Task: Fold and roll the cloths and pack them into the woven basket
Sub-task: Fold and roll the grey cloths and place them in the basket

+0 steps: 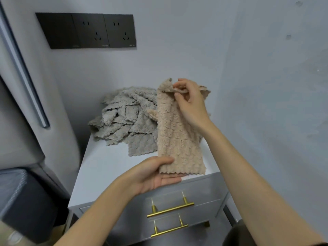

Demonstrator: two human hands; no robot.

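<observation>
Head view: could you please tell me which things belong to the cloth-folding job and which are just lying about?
Belongs to the job: beige cloth, pinched by the left hand and right hand; pile of grey cloths.
Just lying about: white drawer cabinet, wall sockets, dark box.

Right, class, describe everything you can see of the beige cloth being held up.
The beige cloth is fluffy, with a bumpy, scale-like pile and wavy scalloped edges. It looks folded lengthwise into a long strip and is held tilted over the white cabinet top. The right hand pinches its upper edge, where a corner curls over. The left hand pinches its lower left corner, thumb on top. Behind it lies a heap of grey cloths.
</observation>
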